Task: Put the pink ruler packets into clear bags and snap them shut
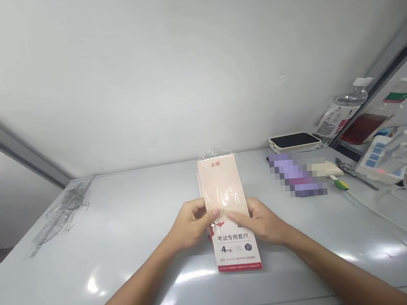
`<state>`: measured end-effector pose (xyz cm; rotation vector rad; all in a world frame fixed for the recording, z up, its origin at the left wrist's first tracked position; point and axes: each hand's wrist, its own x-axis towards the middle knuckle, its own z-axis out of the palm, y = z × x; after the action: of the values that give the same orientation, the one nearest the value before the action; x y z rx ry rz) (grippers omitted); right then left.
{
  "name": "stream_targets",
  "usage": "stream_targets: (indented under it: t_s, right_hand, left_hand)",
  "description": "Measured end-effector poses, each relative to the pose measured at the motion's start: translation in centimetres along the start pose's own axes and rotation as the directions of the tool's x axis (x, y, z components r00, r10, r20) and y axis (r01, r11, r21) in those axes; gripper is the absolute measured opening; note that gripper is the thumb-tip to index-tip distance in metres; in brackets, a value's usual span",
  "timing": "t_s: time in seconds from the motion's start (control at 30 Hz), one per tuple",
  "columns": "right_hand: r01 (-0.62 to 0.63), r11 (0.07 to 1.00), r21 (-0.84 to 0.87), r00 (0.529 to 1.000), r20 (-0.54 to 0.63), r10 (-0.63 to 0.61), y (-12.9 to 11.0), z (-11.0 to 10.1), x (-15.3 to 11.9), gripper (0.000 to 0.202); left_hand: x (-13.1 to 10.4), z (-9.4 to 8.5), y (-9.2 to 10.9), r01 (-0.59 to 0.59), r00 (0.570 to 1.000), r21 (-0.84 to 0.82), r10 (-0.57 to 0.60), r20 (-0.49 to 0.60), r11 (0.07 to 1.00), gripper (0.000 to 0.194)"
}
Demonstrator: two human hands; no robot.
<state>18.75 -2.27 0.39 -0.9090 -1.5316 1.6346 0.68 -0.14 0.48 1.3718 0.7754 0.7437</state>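
Note:
A ruler set package [224,183] in clear plastic, pale pink above and white with red print below, is held upright over the table. My left hand [191,224] grips its left edge, thumb pressed on the front. On the right edge my right hand [265,220] does the same, its thumb almost meeting the other. A second layer shows behind the package's left side, so there seems to be more than one. The fingers behind the package are hidden.
At the back right lie a phone [294,140] and a purple blurred item [295,176]. Beyond them lean a clear bottle [344,111] and a bottle of dark red liquid [366,123]. A power strip [380,155], keys [343,165] and a white cable [377,214] are at the right. A white wall [131,83] bounds the table [139,195].

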Motion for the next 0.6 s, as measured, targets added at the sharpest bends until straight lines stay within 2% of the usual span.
stream_targets:
  t_s: [0.27,0.4,0.53,0.6]
  right_hand:
    - [0.007,0.997,-0.08,0.999,-0.052,-0.011,0.6,-0.2,0.2,0.029]
    - [-0.025,0.994,-0.104,0.991,-0.135,0.011,0.9,-0.6,0.5,0.027]
    - [-0.06,0.995,-0.082,0.988,-0.149,0.048,0.7,-1.1,0.8,0.03]
    - [-0.119,0.982,-0.145,0.982,-0.163,0.095,0.7,-1.4,1.0,0.032]
  left_hand:
    - [0.1,0.3,0.0,-0.004,0.995,0.05,0.009,-0.098,0.999,0.027]
    - [0.6,0.1,-0.6,-0.008,0.977,0.078,0.024,-0.213,0.997,0.032]
    - [1.1,-0.7,-1.2,0.083,0.94,0.259,0.01,-0.341,0.962,0.039]
    - [1.1,-1.1,-1.4,0.135,0.921,0.374,0.023,-0.388,0.918,0.042]
